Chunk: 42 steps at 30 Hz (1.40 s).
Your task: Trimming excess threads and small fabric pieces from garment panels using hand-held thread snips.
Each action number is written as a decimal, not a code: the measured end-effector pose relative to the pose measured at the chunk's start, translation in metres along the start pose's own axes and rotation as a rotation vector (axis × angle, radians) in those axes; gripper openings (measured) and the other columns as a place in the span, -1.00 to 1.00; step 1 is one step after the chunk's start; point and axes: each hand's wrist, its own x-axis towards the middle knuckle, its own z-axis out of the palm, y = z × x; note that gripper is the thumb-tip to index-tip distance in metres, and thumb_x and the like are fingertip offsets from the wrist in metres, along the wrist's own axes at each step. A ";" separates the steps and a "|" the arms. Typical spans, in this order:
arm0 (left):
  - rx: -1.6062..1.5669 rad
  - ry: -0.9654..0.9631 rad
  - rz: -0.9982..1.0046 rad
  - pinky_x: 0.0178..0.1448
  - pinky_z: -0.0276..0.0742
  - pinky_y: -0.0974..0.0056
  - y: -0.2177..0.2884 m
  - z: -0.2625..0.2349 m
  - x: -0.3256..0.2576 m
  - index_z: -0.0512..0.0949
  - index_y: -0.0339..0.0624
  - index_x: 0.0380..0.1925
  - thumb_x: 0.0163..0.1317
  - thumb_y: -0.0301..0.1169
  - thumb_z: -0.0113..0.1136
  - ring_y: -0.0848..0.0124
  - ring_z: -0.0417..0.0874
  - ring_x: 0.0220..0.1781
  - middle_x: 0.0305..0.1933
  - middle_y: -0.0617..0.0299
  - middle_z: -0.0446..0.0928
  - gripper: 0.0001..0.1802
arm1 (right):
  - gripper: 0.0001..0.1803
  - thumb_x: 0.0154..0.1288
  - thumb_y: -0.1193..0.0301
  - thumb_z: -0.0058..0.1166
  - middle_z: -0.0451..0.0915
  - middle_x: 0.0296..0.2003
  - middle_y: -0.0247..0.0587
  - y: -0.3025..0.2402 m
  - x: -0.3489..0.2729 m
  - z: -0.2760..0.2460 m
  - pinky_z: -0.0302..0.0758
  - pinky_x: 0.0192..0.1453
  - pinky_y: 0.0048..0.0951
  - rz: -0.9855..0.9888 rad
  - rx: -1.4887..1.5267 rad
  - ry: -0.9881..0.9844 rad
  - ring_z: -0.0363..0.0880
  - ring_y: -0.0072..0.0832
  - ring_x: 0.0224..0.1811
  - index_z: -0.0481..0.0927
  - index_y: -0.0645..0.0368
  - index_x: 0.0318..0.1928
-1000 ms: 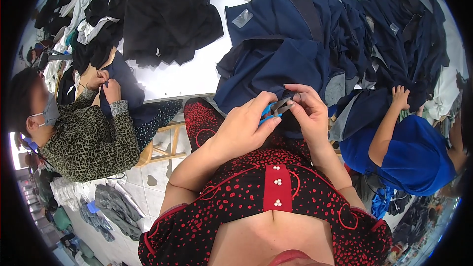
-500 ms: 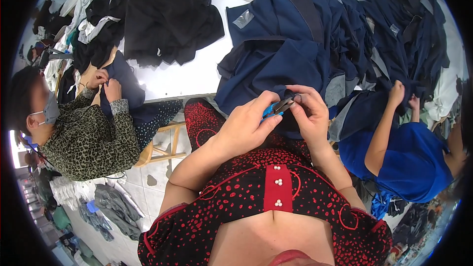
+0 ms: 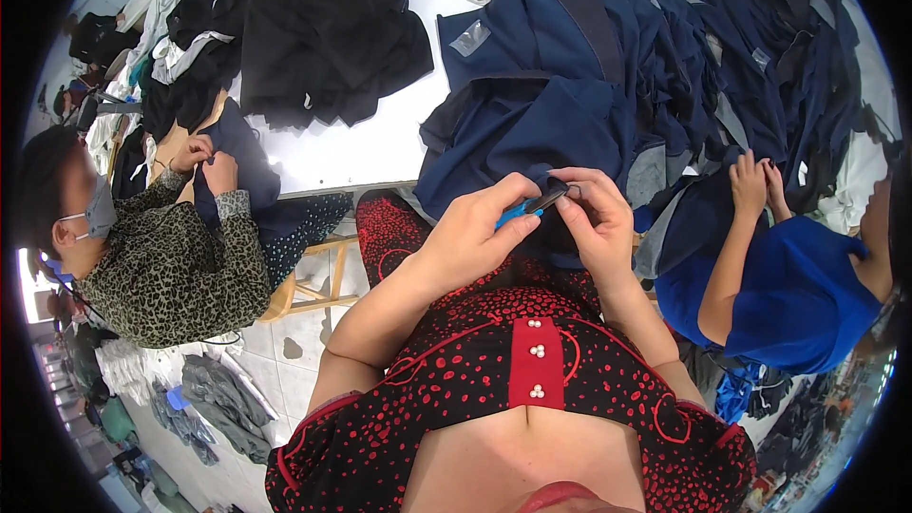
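My left hand (image 3: pixel 484 236) is closed round blue-handled thread snips (image 3: pixel 518 213), their dark blades aimed at my right hand. Pinched between the thumb and fingers of my right hand (image 3: pixel 598 223) is a bit of navy cloth, with the blade tips right beside it. That cloth seems to belong to the navy garment (image 3: pixel 541 133), which spills off the white table toward my lap. Fingers hide most of the spot where blades and cloth come together, so I cannot tell whether they touch.
A black garment pile (image 3: pixel 328 33) lies on the white table (image 3: pixel 351 157). More navy garments (image 3: pixel 788 66) heap up at the right. Close on the left a masked person (image 3: pixel 171 256) handles dark cloth; on the right sits a person in blue (image 3: pixel 769 294). A wooden stool (image 3: pixel 318 280) stands at left.
The snips' blades, spread apart before, now look nearly together. My hands have barely shifted. At the right, the co-worker's hands have moved left and come closer together.
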 end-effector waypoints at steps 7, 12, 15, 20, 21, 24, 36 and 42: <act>0.191 0.064 0.087 -0.22 0.46 0.32 0.000 0.003 0.000 0.45 -0.24 -0.17 0.17 -0.43 0.13 0.22 0.60 -0.30 -0.32 0.08 0.54 -0.77 | -0.94 0.13 0.57 0.08 0.58 -0.19 -0.15 0.001 0.000 -0.001 0.45 -0.10 -0.52 0.023 0.009 -0.011 0.56 -0.43 -0.19 0.52 0.34 -0.38; 0.244 0.086 0.148 -0.26 0.45 0.31 -0.003 0.004 0.001 0.45 -0.24 -0.18 0.17 -0.44 0.13 0.22 0.59 -0.34 -0.35 0.09 0.53 -0.78 | -0.93 0.13 0.58 0.07 0.57 -0.23 -0.18 0.001 -0.001 -0.003 0.44 -0.14 -0.55 0.036 0.017 -0.027 0.54 -0.48 -0.23 0.55 0.34 -0.36; 0.079 -0.003 0.054 -0.37 0.40 0.37 -0.007 -0.002 0.003 0.44 -0.25 -0.18 0.20 -0.42 0.10 0.38 0.56 -0.45 -0.38 0.16 0.53 -0.79 | -0.93 0.12 0.58 0.07 0.56 -0.24 -0.19 0.002 -0.001 -0.004 0.43 -0.16 -0.56 0.033 -0.015 -0.031 0.53 -0.50 -0.26 0.55 0.34 -0.35; -0.755 -0.260 -0.340 -0.61 0.24 0.57 -0.019 -0.009 0.005 0.34 -0.29 -0.11 0.28 -0.26 0.01 0.62 0.38 -0.65 -0.46 0.15 0.48 -0.67 | -0.93 0.14 0.59 0.08 0.50 -0.26 -0.24 0.005 0.001 -0.009 0.39 -0.19 -0.64 0.163 0.170 -0.123 0.46 -0.63 -0.29 0.51 0.38 -0.37; -0.755 -0.259 -0.341 -0.61 0.24 0.57 -0.019 -0.008 0.005 0.34 -0.29 -0.11 0.28 -0.26 0.01 0.62 0.38 -0.65 -0.46 0.15 0.48 -0.67 | -0.93 0.14 0.59 0.08 0.50 -0.26 -0.24 0.004 0.001 -0.010 0.39 -0.19 -0.64 0.164 0.170 -0.124 0.46 -0.63 -0.29 0.51 0.38 -0.37; -0.874 -0.270 -0.343 -0.62 0.23 0.56 -0.019 -0.007 0.004 0.34 -0.31 -0.12 0.26 -0.22 0.03 0.63 0.36 -0.67 -0.44 0.15 0.48 -0.63 | -0.93 0.15 0.60 0.07 0.46 -0.27 -0.27 0.002 0.002 -0.011 0.37 -0.19 -0.67 0.221 0.281 -0.140 0.42 -0.68 -0.27 0.49 0.39 -0.36; 0.071 -0.027 0.078 -0.33 0.43 0.38 -0.015 0.001 0.001 0.40 -0.28 -0.16 0.16 -0.38 0.15 0.47 0.53 -0.40 -0.38 0.19 0.49 -0.71 | -0.92 0.13 0.60 0.07 0.47 -0.31 -0.25 0.009 0.001 -0.011 0.37 -0.20 -0.65 0.170 0.164 -0.135 0.44 -0.63 -0.29 0.47 0.39 -0.38; -0.645 -0.198 -0.319 -0.47 0.29 0.53 -0.019 0.000 0.000 0.37 -0.28 -0.10 0.26 -0.31 0.05 0.58 0.39 -0.57 -0.39 0.18 0.48 -0.69 | -0.87 0.11 0.54 0.10 0.50 -0.35 -0.20 0.007 0.003 -0.011 0.38 -0.22 -0.59 0.099 0.039 -0.156 0.47 -0.52 -0.33 0.47 0.38 -0.40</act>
